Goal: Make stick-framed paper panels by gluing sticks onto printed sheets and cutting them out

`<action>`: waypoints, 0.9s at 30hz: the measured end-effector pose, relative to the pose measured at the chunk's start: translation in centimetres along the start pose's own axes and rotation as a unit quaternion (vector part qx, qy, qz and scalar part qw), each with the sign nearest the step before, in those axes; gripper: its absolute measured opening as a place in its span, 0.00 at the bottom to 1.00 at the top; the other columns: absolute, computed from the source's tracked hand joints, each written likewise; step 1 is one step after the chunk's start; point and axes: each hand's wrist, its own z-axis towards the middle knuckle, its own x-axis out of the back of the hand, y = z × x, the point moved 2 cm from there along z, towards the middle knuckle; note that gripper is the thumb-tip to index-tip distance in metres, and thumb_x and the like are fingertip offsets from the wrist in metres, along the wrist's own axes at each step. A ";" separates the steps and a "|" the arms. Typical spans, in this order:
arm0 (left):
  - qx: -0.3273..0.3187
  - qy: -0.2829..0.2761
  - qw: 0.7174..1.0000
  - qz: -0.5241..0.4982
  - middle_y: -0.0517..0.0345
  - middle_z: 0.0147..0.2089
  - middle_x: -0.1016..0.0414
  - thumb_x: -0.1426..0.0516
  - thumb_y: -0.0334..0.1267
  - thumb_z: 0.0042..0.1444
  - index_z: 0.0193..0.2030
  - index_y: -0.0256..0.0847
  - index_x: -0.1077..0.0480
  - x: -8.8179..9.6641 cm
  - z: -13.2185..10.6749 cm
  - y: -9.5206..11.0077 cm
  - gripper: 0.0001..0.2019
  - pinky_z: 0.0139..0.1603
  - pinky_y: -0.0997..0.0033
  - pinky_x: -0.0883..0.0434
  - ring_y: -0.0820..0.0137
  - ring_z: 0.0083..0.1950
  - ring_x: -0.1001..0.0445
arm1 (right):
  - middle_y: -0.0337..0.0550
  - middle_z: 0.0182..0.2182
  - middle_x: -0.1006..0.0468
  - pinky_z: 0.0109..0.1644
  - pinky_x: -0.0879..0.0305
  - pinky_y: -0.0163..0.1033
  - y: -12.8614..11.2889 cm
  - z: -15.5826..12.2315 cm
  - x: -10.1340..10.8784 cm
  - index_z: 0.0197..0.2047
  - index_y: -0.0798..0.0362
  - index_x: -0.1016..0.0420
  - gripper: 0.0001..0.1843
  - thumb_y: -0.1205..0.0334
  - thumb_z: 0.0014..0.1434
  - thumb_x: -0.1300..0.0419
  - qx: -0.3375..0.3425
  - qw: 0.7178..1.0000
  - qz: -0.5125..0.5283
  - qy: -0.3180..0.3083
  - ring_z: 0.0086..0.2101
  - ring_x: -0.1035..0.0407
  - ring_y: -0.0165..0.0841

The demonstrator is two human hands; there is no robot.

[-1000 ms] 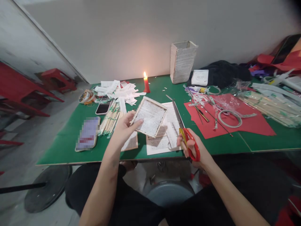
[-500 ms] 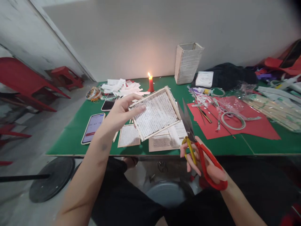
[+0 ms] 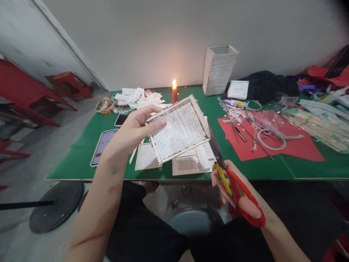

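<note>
Currently | framed panel in left hand | scissors in right hand beside it

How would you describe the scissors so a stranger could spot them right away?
Start at the near edge of the green table, then find the right hand. The scissors sit in it, dark blades pointing up over the table. One red handle and one yellow handle set them apart.

The tiny print on the framed panel is unreadable, and the left hand partly hides a black phone.
</note>
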 end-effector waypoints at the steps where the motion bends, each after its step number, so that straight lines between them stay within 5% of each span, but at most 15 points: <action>1: 0.004 -0.002 1.000 0.001 0.58 0.35 0.23 0.34 0.43 0.55 0.42 0.41 0.25 0.1 0.0 0.0 0.12 0.31 0.74 0.27 0.70 0.35 0.24 | 0.36 0.32 0.29 0.19 0.45 0.33 0.1 0.0 0.0 0.44 0.47 0.37 0.48 0.17 0.31 0.40 -0.008 1.000 -0.001 -0.005 0.18 0.48 0.22; 4: 0.011 -0.007 1.000 0.014 0.58 0.36 0.23 0.34 0.43 0.55 0.43 0.41 0.26 0.3 0.2 0.2 0.13 0.31 0.74 0.27 0.70 0.35 0.24 | 0.30 0.24 0.34 0.17 0.49 0.32 0.2 0.2 0.1 0.40 0.48 0.38 0.49 0.16 0.27 0.40 -0.030 0.999 -0.003 -0.013 0.16 0.51 0.21; 8: 0.012 -0.013 0.999 0.042 0.59 0.35 0.24 0.35 0.44 0.56 0.42 0.41 0.26 0.4 0.1 0.4 0.12 0.31 0.74 0.28 0.70 0.34 0.25 | 0.29 0.22 0.34 0.16 0.51 0.29 0.1 0.1 0.1 0.36 0.48 0.39 0.36 0.25 0.44 0.36 -0.046 0.999 -0.003 0.013 0.15 0.52 0.19; 11: 0.017 -0.013 0.999 0.041 0.60 0.35 0.25 0.35 0.43 0.56 0.42 0.42 0.26 0.4 -0.1 0.6 0.11 0.29 0.75 0.29 0.71 0.33 0.26 | 0.28 0.21 0.33 0.15 0.47 0.27 0.3 0.0 0.0 0.36 0.48 0.39 0.25 0.37 0.55 0.36 -0.064 0.998 -0.002 0.025 0.14 0.50 0.20; 16: 0.019 0.001 0.999 0.025 0.60 0.35 0.24 0.35 0.41 0.56 0.42 0.42 0.25 0.2 -0.3 0.8 0.10 0.29 0.76 0.30 0.72 0.33 0.26 | 0.25 0.19 0.33 0.15 0.39 0.26 0.3 0.1 0.0 0.38 0.47 0.38 0.18 0.47 0.55 0.35 -0.108 0.993 0.025 0.048 0.13 0.44 0.22; 27: 0.028 0.002 1.000 0.014 0.58 0.35 0.22 0.34 0.41 0.55 0.42 0.41 0.24 0.0 -0.3 1.3 0.10 0.29 0.75 0.28 0.69 0.34 0.23 | 0.33 0.17 0.26 0.12 0.38 0.29 1.1 0.6 0.3 0.38 0.49 0.36 0.24 0.39 0.55 0.36 -0.110 0.992 0.058 0.009 0.11 0.33 0.29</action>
